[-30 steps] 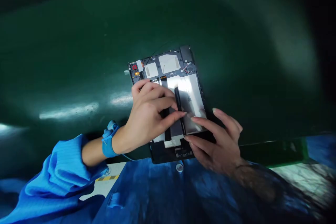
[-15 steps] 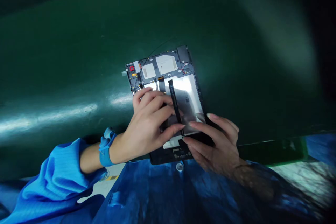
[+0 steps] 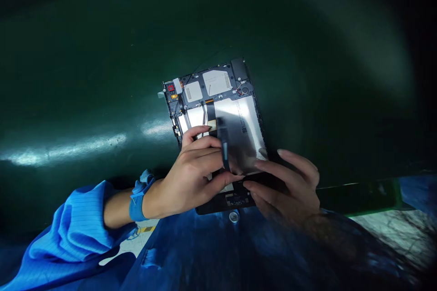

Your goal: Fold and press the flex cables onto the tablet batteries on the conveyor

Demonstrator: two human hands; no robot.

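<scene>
Near the counter's (image 3: 85, 100) front edge, the left hand (image 3: 191, 173) is pinching a thin black strip (image 3: 223, 138) at the opened tablet's (image 3: 218, 84) seven o'clock. The right hand (image 3: 290, 186), fingers close together, is clasping its five o'clock corner. Pulling sharply is risking a torn strip or a sliding tablet.

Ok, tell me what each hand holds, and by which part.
The left hand pinches a thin black strip at its lower end, over the opened tablet. The right hand grips the tablet's near right corner.
</scene>
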